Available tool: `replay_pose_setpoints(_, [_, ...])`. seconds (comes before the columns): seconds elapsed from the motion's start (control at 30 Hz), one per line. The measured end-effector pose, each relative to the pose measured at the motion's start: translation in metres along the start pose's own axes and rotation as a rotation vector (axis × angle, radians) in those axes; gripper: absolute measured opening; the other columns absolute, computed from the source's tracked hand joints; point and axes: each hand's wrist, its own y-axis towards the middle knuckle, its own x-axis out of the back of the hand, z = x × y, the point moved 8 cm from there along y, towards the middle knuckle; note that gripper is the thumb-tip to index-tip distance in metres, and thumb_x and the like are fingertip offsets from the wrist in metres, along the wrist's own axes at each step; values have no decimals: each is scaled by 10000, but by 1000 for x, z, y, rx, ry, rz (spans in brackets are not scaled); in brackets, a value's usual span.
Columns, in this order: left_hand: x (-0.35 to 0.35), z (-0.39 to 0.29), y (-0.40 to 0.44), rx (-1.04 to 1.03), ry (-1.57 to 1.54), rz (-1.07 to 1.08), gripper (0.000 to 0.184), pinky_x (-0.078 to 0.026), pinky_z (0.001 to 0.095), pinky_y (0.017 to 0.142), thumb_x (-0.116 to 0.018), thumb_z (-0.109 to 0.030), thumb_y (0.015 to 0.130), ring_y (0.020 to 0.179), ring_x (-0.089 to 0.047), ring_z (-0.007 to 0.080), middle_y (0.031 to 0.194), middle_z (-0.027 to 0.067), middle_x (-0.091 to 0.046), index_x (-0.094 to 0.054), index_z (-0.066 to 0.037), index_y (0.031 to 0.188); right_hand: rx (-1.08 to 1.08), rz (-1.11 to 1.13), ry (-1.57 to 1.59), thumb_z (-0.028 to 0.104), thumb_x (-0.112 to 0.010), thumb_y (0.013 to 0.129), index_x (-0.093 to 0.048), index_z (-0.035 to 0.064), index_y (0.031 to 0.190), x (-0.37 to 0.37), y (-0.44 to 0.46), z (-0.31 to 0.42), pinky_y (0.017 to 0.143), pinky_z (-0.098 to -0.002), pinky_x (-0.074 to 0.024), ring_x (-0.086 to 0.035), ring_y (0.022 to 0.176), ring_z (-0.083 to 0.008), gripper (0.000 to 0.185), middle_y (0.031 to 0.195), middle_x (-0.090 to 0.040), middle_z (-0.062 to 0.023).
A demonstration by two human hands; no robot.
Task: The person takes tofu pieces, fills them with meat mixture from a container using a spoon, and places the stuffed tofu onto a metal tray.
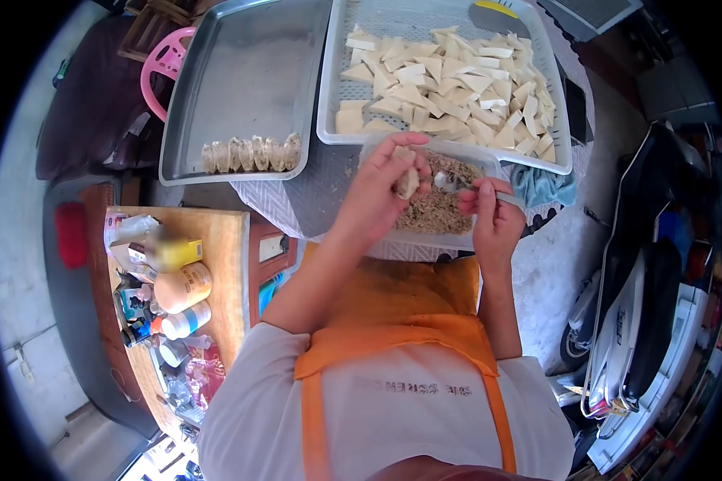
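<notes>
My left hand (385,184) is closed around a pale, filled tofu piece (407,184), partly hidden by my fingers. In my right hand (496,220) is a spoon (446,182), its bowl over the brown minced filling (429,212). The filling lies in a clear plastic container (437,239) directly under both hands. Beyond it, a white plastic basket (326,120) holds many cut tofu pieces (449,88), mostly triangular. To the left, a metal tray (245,72) has a row of several stuffed tofu pieces (253,153) along its near edge.
A yellow-and-grey tool (497,11) rests at the basket's far corner. A blue-green cloth (544,186) lies right of the container. At left, a wooden table (229,264) carries bottles and boxes. A scooter (630,321) stands at right; a pink plastic chair (162,68) is behind the tray.
</notes>
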Motion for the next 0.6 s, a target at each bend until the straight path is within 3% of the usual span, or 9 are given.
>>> replay_pose_setpoints(0.17, [-6, 2, 2, 62, -252, -38, 247, -394, 215, 502, -408, -315, 993, 650, -499, 128, 803, 36, -510, -494, -104, 899, -3, 11, -26, 109, -493, 962, -615, -46, 933, -2, -1, 0, 576, -246, -544, -662, 632, -138, 199, 722, -658, -92])
replay_pose_setpoints(0.27, [3, 15, 3, 144, -418, 310, 254, -354, 241, 433, -388, -283, 988, 545, -483, 149, 676, 44, -488, -464, -104, 826, -2, 13, -50, 106, -496, 960, -620, -50, 926, -2, -1, 0, 572, -246, -544, -665, 632, -139, 201, 717, -658, -93])
replay_pose_setpoints(0.37, [2, 17, -3, 154, -328, 165, 340, -327, 249, 386, -343, -349, 1005, 461, -433, 156, 624, 47, -480, -476, -100, 815, 12, 17, -74, 100, -498, 957, -624, -58, 916, -2, -2, 1, 568, -249, -545, -666, 627, -143, 207, 727, -658, -97])
replay_pose_setpoints(0.47, [4, 9, -4, 121, -58, -193, 384, -300, 242, 353, -326, -387, 1006, 451, -416, 144, 614, 51, -489, -478, -93, 811, 55, 19, -94, 96, -498, 956, -629, -63, 903, -3, -2, 4, 566, -252, -548, -668, 629, -146, 212, 745, -659, -100])
replay_pose_setpoints(0.57, [-5, 4, -7, 130, -92, -322, 419, -278, 245, 334, -328, -409, 1004, 437, -397, 144, 604, 61, -491, -481, -81, 792, 51, 11, -98, 94, -498, 955, -630, -67, 899, -3, -3, 5, 567, -254, -551, -669, 634, -150, 216, 759, -658, -104])
replay_pose_setpoints(0.6, [-7, 7, -4, 143, -128, -195, 425, -281, 246, 337, -335, -413, 1003, 432, -394, 142, 594, 55, -483, -475, -86, 771, 46, 9, -114, 94, -498, 955, -629, -63, 902, -3, -3, 6, 567, -254, -552, -669, 635, -148, 211, 759, -658, -101])
